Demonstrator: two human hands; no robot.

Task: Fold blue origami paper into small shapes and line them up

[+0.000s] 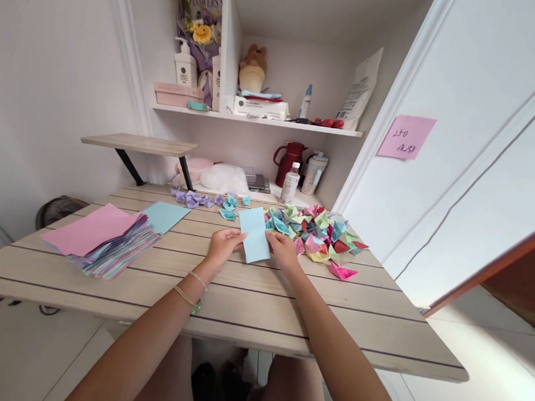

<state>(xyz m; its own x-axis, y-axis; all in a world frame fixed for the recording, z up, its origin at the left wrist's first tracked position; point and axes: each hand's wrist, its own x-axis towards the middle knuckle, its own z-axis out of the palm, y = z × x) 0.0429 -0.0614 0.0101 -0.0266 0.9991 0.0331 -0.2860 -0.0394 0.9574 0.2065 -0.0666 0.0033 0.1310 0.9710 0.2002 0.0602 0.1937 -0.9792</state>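
A light blue sheet of paper (254,240), taller than wide and with a faint crease across it, is held up over the middle of the table. My left hand (225,247) pinches its left edge between thumb and fingers. On the opposite edge, my right hand (282,249) grips it the same way. Just beyond my right hand lies a heap of folded paper boats (321,230) in many colours. Several purple folded papers (193,199) and a few blue folded pieces (228,206) sit behind the sheet.
At the left lies a thick stack of coloured paper (100,236), pink on top, beside a blue sheet (165,216). A small raised shelf (141,144) stands at the back left. Along the back are a clear bottle (290,184), a red jug (290,164) and a tumbler (315,173).
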